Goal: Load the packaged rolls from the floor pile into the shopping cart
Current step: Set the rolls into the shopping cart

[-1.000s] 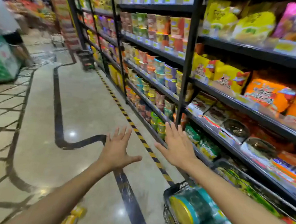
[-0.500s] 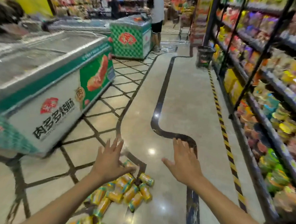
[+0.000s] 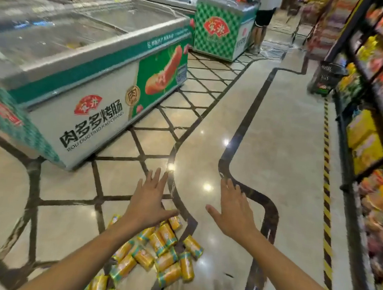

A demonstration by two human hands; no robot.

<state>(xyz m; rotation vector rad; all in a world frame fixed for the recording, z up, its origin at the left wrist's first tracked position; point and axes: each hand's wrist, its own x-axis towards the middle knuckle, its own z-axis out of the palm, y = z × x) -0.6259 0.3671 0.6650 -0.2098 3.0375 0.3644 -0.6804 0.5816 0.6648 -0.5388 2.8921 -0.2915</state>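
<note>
Rolls: yellow packaged rolls [image 3: 155, 253] lie heaped on the floor [image 3: 276, 150], low in view under the forearms.
Left hand: left hand [image 3: 148, 200] spread flat, fingers straight, holding nothing, above the pile's far edge.
Right hand: right hand [image 3: 233, 211] likewise splayed and empty, over bare floor beside the pile.
Left side: chest freezer [image 3: 82, 76] beyond the hands.
Right side: stocked shelves [image 3: 374, 112] along the aisle.
Far end: a person [image 3: 263, 18] stands by a green freezer [image 3: 219, 31].

Glossy stone floor [image 3: 277, 132] (shiny plastic-wrapped rolls [image 3: 167, 256])

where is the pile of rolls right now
In the head view, the pile of rolls lies on the floor at bottom centre, beneath the left hand, near the freezer.
</note>
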